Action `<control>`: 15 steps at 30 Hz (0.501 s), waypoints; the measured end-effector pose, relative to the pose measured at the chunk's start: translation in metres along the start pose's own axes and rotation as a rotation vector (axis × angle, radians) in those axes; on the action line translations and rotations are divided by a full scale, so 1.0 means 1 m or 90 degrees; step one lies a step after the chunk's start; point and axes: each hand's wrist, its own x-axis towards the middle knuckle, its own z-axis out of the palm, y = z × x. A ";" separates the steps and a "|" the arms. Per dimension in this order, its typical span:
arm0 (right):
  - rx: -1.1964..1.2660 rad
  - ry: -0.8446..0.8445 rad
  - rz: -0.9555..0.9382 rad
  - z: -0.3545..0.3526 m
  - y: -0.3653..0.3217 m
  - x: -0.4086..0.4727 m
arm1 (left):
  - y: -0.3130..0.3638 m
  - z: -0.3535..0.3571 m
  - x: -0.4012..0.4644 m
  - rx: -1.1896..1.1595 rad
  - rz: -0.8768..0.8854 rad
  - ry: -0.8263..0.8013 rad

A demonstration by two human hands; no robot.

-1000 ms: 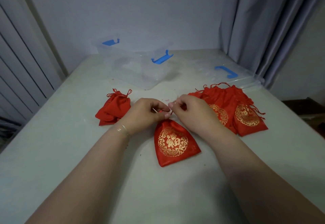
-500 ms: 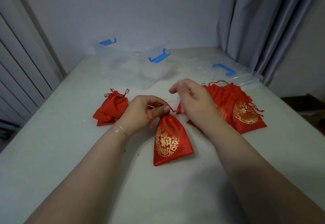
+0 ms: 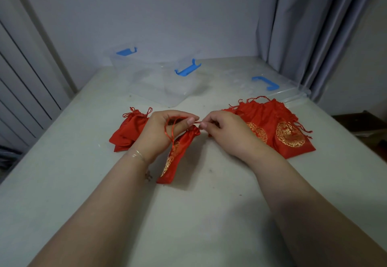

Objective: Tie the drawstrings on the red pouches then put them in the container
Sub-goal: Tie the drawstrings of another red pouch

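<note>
Both hands' fingers [image 3: 191, 120] pinch the drawstring [image 3: 168, 129] above the red pouch [image 3: 178, 153].

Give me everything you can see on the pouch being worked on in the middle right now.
The middle pouch is shiny red fabric, satin-like, with a gold printed emblem. Its mouth is cinched shut and lifted toward the hands; the bottom end rests on the table, so it lies slanted and turned partly edge-on. The left hand pinches its gathered neck, with a red drawstring looped over that hand. The right hand pinches a cord end at the mouth. It lies apart from the other pouches.
</note>
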 end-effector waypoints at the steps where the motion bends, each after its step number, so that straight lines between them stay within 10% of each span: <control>1: 0.013 0.036 0.002 -0.001 0.000 0.000 | 0.000 0.000 0.000 -0.002 -0.007 0.000; 9: 0.063 0.224 0.001 -0.009 -0.003 -0.001 | -0.005 -0.006 0.004 0.198 0.012 -0.011; 15: 0.074 0.149 0.009 -0.012 -0.007 -0.002 | -0.004 -0.010 0.004 0.029 -0.078 0.048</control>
